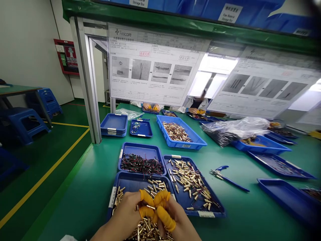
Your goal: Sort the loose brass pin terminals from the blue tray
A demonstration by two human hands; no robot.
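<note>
My left hand (131,209) and my right hand (177,214) meet above the near blue tray (125,180), with yellow finger cots on the fingertips. Between the pinched fingers of my left hand lies a small brass sleeve (150,207). The closed fingertips of my right hand are at its other end; what they grip is hidden. Many loose brass sleeves (147,230) fill the tray under my hands. Just beyond, a blue tray holds thin dark wires (141,164) with red strands. To the right, another tray holds brass pieces (187,177), some with wires attached.
Blue-handled pliers (229,179) lie right of the trays. Farther back are a bin of brass pieces (177,131), stacked empty trays (114,124) and a plastic bag (235,129). Instruction sheets (157,63) hang ahead. Across the table, co-workers' hands (151,107) work over trays.
</note>
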